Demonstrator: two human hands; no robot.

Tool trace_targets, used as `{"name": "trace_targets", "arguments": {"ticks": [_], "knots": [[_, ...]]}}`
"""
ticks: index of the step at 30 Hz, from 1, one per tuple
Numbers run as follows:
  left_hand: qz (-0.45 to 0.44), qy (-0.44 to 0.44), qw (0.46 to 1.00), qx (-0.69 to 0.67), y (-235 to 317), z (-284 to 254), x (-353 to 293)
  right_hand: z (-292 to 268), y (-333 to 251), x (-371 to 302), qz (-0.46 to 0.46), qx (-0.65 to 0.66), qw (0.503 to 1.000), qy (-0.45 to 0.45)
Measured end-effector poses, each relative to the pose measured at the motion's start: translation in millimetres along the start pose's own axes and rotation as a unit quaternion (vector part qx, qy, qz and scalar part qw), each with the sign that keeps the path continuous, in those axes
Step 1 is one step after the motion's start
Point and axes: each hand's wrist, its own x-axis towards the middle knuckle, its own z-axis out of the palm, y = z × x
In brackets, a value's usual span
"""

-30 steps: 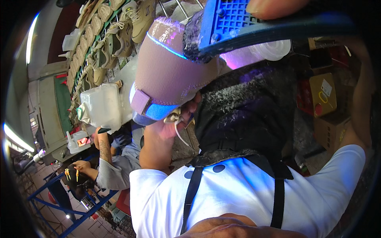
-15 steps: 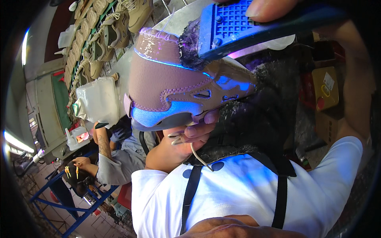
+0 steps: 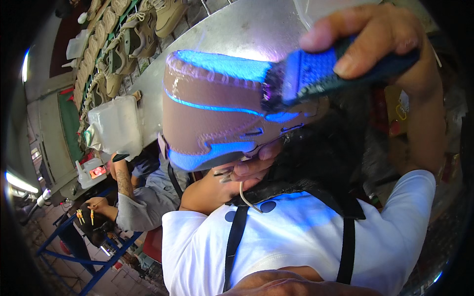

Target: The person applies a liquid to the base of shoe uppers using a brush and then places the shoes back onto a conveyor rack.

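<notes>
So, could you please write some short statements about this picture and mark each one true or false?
1. The right hand holds a blue brush against the shoe upper. True.
2. The shoe upper is green. False: it is pinkish-beige with parts that glow blue.
3. The left hand supports the shoe upper from below. True.
4. The person wears a red shirt. False: the shirt is white, with black straps.
5. The brush lies on the table. False: the right hand holds it.
</notes>
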Motion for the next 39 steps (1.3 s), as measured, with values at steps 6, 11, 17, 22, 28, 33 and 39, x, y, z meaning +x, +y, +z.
{"name": "trace_targets", "arguments": {"ticks": [6,11,17,22,28,33,39], "knots": [[0.246,0.114,0.859,0.434,44,14,-25,28,31,-46,0.027,0.189,0.956,0.223],[0.352,0.138,0.667,0.642,83,43,-11,95,38,-32,0.084,0.475,0.759,0.437],[0.368,0.121,0.616,0.686,92,51,-10,137,47,-5,0.038,0.228,0.866,0.443],[0.364,0.145,0.620,0.680,95,47,-9,109,40,-35,-0.034,0.124,0.960,0.250],[0.329,0.129,0.649,0.674,101,38,-1,94,44,-20,0.073,0.284,0.902,0.317],[0.283,0.122,0.646,0.698,102,37,6,76,69,2,0.037,0.229,0.867,0.441],[0.321,0.093,0.695,0.636,101,42,4,48,72,7,0.041,0.126,0.834,0.536]]}}
